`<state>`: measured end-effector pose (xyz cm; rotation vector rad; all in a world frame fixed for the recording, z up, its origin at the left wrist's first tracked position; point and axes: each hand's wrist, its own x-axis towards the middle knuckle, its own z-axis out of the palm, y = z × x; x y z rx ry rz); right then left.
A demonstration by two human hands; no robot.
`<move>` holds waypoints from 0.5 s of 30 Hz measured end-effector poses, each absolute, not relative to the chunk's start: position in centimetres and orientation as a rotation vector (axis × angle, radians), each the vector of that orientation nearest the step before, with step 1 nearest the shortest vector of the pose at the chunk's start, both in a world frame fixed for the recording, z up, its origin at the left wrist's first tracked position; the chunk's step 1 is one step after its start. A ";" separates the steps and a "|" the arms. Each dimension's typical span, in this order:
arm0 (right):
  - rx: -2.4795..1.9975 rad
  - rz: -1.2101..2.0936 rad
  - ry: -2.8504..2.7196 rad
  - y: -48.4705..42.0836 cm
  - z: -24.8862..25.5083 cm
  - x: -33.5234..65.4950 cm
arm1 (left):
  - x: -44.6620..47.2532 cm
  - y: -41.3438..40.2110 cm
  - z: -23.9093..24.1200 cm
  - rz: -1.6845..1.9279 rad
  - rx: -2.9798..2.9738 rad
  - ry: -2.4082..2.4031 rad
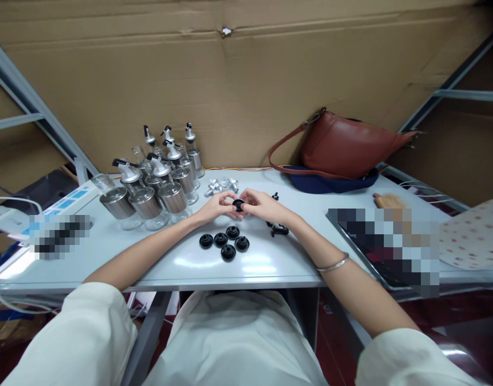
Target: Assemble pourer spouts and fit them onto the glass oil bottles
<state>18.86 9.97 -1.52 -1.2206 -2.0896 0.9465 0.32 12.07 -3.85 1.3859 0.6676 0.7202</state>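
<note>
Between my two hands, over the middle of the table, is a round black stopper (238, 204). The fingers of my left hand (220, 207) pinch it from the left, and my right hand (262, 206) grips it from the right. Several matching black stoppers (221, 239) lie grouped on the table nearer to me. Silvery pourer parts (222, 185) rest just beyond my left hand. Small black lever-like pieces (279, 229) lie beside my right wrist, partly hidden by it.
Several glass bottles with metal sleeves (144, 202), some topped with pourers, stand at the left on the grey table (166, 271). A power strip (75, 198) lies along the left edge. A brown handbag (343, 145) sits on dark blue cloth at the back right, near a dark tablet-like slab (362, 244).
</note>
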 end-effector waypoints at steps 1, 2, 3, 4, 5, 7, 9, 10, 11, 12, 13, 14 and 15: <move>-1.224 0.945 -2.090 9.9 -1.5 18.8 | 0.3 12.0 -3.8 0.721 1.388 0.666; -1.223 0.944 -2.090 9.9 -1.5 18.8 | 0.3 12.0 -3.8 0.720 1.392 0.665; -1.218 0.945 -2.090 9.9 -1.4 18.8 | 0.3 12.0 -3.7 0.717 1.396 0.663; -1.211 0.947 -2.092 9.8 -1.4 18.8 | 0.3 12.0 -3.7 0.715 1.400 0.662; -1.203 0.949 -2.097 9.8 -1.4 18.8 | 0.2 12.0 -3.7 0.713 1.402 0.662; -1.194 0.947 -2.111 9.7 -1.2 18.8 | 0.3 12.0 -3.7 0.708 1.405 0.665; -1.198 0.922 -2.131 9.6 -1.1 18.8 | 0.3 12.0 -3.7 0.704 1.410 0.674; -1.203 0.904 -2.140 9.6 -1.0 18.8 | 0.3 12.1 -3.7 0.700 1.416 0.680; -1.207 0.888 -2.148 9.6 -1.0 18.8 | 0.4 12.1 -3.7 0.695 1.423 0.686; -1.207 0.876 -2.155 9.5 -0.9 18.8 | 0.4 12.1 -3.7 0.691 1.432 0.691; -1.203 0.871 -2.159 9.5 -0.9 18.9 | 0.4 12.1 -3.7 0.687 1.442 0.696; -1.195 0.870 -2.161 9.6 -0.9 18.9 | 0.5 12.1 -3.7 0.684 1.453 0.698; -1.187 0.874 -2.160 9.6 -0.9 18.9 | 0.5 12.1 -3.7 0.679 1.463 0.700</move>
